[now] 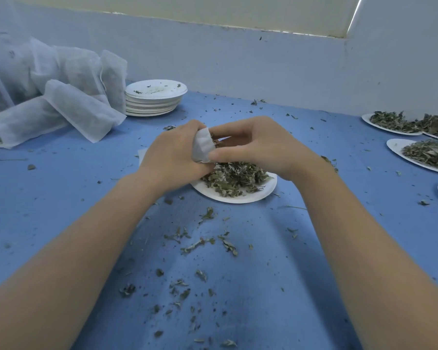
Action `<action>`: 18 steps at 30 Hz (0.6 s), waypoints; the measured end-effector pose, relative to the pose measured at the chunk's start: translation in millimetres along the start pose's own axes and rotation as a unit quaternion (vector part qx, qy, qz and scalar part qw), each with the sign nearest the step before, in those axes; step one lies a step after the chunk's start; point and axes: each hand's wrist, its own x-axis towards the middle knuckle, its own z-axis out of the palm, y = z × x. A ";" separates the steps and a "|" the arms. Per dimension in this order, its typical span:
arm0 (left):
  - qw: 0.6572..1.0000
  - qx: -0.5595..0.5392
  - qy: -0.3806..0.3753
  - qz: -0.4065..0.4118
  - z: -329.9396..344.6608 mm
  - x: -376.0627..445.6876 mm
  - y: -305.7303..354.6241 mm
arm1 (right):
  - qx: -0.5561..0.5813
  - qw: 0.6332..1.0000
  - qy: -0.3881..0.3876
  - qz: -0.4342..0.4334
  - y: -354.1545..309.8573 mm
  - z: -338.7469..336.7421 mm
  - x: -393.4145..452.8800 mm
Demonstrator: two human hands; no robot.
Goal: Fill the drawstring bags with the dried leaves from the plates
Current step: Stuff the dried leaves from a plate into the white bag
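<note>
With filled bags [61,107] and emptied plates [154,97] piled far left, a bag [202,145] is gripped by the left hand [172,155] while leaves [234,176] are pinched by the right hand [258,145], and heaped plates [415,145] remain at right.

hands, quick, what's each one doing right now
Left hand: closed, gripping the white bag above the plate of leaves.
Right hand: fingers curled at the bag's mouth, pinching dried leaves.

- A blue cloth [61,198] covers the table.
- A pale blue-grey wall [238,64] runs from 9 to 3 o'clock.
- A cream panel [213,8] sits at 12 o'clock.
</note>
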 end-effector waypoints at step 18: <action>0.993 0.078 0.007 0.084 3.4 1.8 6.6 | -0.198 0.976 0.086 -0.033 -3.5 24.8 12.6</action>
